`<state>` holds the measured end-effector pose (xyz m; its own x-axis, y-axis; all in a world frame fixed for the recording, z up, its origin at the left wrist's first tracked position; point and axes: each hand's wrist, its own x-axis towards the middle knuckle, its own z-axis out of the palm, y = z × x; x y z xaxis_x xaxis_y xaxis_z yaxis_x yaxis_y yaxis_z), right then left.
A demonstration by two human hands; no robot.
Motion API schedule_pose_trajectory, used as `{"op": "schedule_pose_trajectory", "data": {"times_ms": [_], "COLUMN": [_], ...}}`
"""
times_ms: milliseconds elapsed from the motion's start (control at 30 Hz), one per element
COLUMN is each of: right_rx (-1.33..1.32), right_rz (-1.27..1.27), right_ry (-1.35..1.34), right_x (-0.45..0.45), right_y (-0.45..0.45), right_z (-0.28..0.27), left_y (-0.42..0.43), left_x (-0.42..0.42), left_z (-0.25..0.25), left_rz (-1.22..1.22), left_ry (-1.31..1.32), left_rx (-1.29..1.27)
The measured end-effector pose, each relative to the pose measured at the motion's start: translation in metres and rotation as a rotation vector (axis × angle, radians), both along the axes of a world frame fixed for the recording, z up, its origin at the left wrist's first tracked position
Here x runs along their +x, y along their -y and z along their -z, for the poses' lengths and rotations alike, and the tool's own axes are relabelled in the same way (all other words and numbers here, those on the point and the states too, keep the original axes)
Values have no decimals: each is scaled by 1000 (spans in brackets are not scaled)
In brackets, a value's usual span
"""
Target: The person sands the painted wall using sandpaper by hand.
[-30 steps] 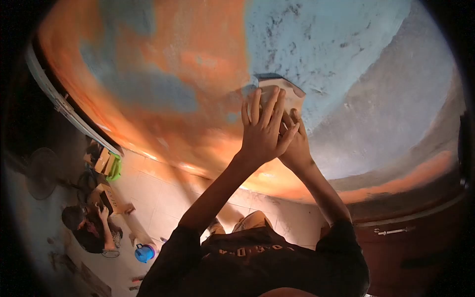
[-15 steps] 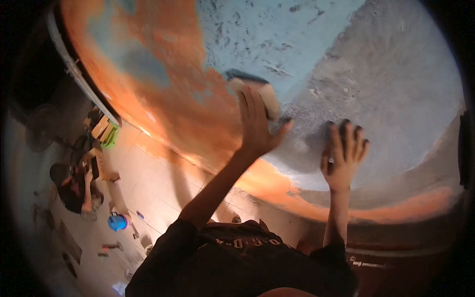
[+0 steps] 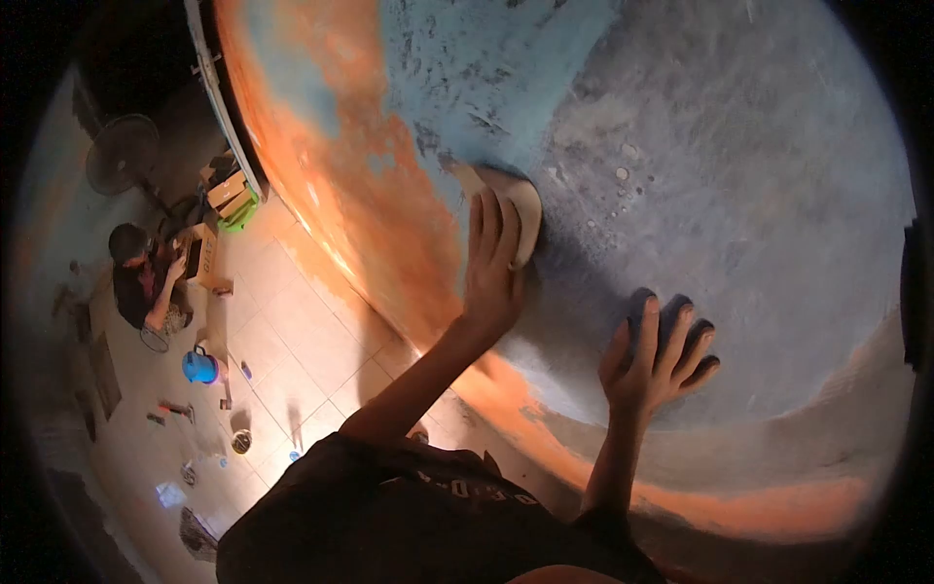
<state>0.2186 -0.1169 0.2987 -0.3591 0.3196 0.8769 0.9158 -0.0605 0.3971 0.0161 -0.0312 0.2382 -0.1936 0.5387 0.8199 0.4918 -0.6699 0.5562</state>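
My left hand (image 3: 494,268) presses a beige, rounded pad (image 3: 528,204) flat against a large curved painted surface (image 3: 700,175). Its fingers lie over the pad, with the thumb side toward the right; the pad's exact kind is unclear. Under and around the pad, orange, light blue and grey areas of the surface meet. Lower right, my right hand (image 3: 652,365) rests with spread fingers on the grey area, holding nothing. Small pits and pale dust marks show on the grey between the hands.
On the tiled floor (image 3: 292,331) at left, another person (image 3: 141,277) sits by a cardboard box (image 3: 202,255). A fan (image 3: 123,156) stands behind. A blue container (image 3: 200,366), a red-handled tool (image 3: 177,411) and several small items lie nearby.
The view has shifted, so the floor and person appear farther right and higher. My left hand's thumb, spread out before, is now drawn in. My right hand sits lower on the surface.
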Motion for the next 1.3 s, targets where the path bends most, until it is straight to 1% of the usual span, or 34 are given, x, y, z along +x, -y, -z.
{"op": "schedule_pose_trajectory", "data": {"times_ms": [33,100,133,200,367,400,433,500,533,600,700,733,800,900,967,1033,1067,1133,1167,1233,1300], "right_rx": [3,-13,-9,-19,-49,-51,-53,-45,-36,-43,-66,-80,-89,-82,-63,-52,-48,-58,-62,-79,-86], "right_rz": [-14,6,0,5,-26,-44,-62,-68,-76,-97,-120,-122,-138,-148,-144,-169,-170,-170,-172,-176,-181], "right_ry": [5,-10,-8,-8,-2,0,4,10,10,0,8,20,17,12,11,-23,-27,-8,-6,-5,-7], "right_x": [0,0,0,3,6,8,9,8,10,9,9,10,11,10,10,7,6,7,7,8,9], "right_y": [0,2,3,3,7,7,7,8,9,10,11,13,14,11,11,10,10,10,9,10,11], "right_z": [1,1,1,3,5,6,6,5,5,3,2,2,0,1,3,2,3,3,3,3,5], "left_y": [8,29,37,44,15,12,14,19,27,49,56,54,32,11,20,43,58,80,72,43,25], "left_x": [12,37,44,58,16,14,18,29,41,63,69,60,28,3,17,48,60,73,68,43,16], "left_z": [8,28,36,48,-20,-26,-26,-20,-9,24,37,23,-13,-40,-20,13,26,36,40,24,-3], "left_rz": [-14,121,116,222,95,67,68,36,35,138,189,190,124,81,71,162,161,336,334,175,157], "left_ry": [5,47,50,43,73,84,83,98,92,20,8,8,20,68,34,60,55,49,52,-63,-15], "left_rx": [3,-110,-106,-156,-37,-10,-8,-98,-94,-150,-205,-207,-56,-14,-35,-65,-61,-320,-324,-109,-96]}}
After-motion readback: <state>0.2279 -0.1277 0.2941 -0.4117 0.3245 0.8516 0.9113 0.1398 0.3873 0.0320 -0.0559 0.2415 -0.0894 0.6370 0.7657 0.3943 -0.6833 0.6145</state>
